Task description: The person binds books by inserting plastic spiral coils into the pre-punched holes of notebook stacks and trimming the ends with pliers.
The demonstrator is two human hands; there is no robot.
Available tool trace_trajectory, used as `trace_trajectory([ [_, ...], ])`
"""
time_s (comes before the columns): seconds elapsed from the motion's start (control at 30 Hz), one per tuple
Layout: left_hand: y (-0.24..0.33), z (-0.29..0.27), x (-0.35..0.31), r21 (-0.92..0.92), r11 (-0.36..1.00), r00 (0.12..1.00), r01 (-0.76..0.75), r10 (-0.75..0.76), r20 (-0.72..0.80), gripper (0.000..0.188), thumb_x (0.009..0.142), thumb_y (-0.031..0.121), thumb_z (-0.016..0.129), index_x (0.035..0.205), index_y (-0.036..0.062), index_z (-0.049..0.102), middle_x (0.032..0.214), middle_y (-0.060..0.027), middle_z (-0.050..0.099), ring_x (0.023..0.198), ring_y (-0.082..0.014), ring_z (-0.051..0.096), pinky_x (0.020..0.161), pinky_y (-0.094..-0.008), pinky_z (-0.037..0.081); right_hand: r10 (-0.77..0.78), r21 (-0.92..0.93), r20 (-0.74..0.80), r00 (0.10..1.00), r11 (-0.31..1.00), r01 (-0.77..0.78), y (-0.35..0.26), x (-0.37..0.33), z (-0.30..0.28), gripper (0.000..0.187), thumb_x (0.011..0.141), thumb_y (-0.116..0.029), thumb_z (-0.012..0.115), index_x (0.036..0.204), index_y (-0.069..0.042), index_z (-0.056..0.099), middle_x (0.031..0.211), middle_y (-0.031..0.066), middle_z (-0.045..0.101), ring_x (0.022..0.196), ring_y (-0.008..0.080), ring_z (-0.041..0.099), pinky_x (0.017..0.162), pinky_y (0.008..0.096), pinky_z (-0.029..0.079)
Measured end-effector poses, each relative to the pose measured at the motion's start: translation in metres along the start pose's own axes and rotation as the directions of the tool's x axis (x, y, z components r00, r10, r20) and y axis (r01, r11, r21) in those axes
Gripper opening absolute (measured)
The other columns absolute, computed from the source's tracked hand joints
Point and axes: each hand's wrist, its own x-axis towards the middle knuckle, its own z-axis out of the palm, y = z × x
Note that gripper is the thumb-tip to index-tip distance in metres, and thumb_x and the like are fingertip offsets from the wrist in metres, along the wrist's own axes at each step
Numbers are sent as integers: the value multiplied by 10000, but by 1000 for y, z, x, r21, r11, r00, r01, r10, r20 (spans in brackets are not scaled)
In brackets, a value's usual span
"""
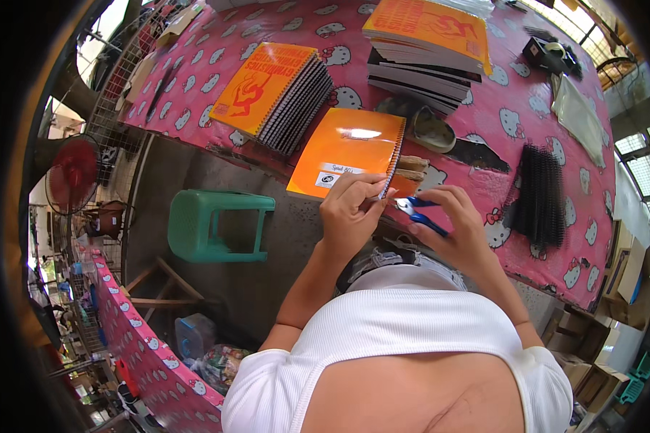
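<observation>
An orange spiral notebook (339,148) lies at the table's near edge, its black coil along the right side. My left hand (352,209) pinches the notebook's lower right corner by the end of the coil. Blue-handled pliers or cutters (420,214) are in my right hand (455,225), jaws pointing left toward that coil end. The handles look spread apart, with my fingers around them. Whether the jaws touch the wire is too small to tell. To the right lies a bundle of black spiral coils (538,195).
Bound orange notebooks (271,86) are stacked at the left, with a taller stack of orange-covered sheets (426,43) behind. A dish (431,130) sits beyond the notebook. Clear plastic sheets (579,119) and a tape dispenser (552,54) lie far right. A green stool (220,225) stands on the floor.
</observation>
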Motion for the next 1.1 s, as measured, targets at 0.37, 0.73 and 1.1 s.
trace_trajectory([
  [0.37, 0, -9, 2, -15, 995, 995, -98, 97, -25, 196, 672, -130, 710, 808, -13, 630, 882, -130, 677, 805, -220, 669, 711, -295, 541, 320, 495, 320, 892, 746, -445, 6, 2, 9, 307, 844, -249, 676, 1045, -30, 599, 993, 111, 650, 901, 221, 630, 759, 325, 493],
  [0.73, -98, -162, 137, -471, 882, 615, -2, -370, -696, 266, 800, 45, 724, 747, 57, 464, 833, -118, 639, 800, -188, 632, 729, -336, 522, 135, -575, -203, 970, 785, -230, 108, -44, 9, 401, 732, -137, 735, 1095, -31, 602, 1140, 162, 592, 1061, 335, 566, 938, 402, 430],
  [1.1, -221, -167, 134, -432, 882, 591, 188, -452, -668, 375, 833, 51, 678, 1093, -2, 412, 912, -171, 630, 835, -200, 629, 754, -302, 534, 175, -88, -672, 719, 946, -312, 134, 108, -81, 370, 813, -313, 691, 1055, -35, 656, 1128, 171, 621, 1012, 299, 602, 873, 367, 459],
])
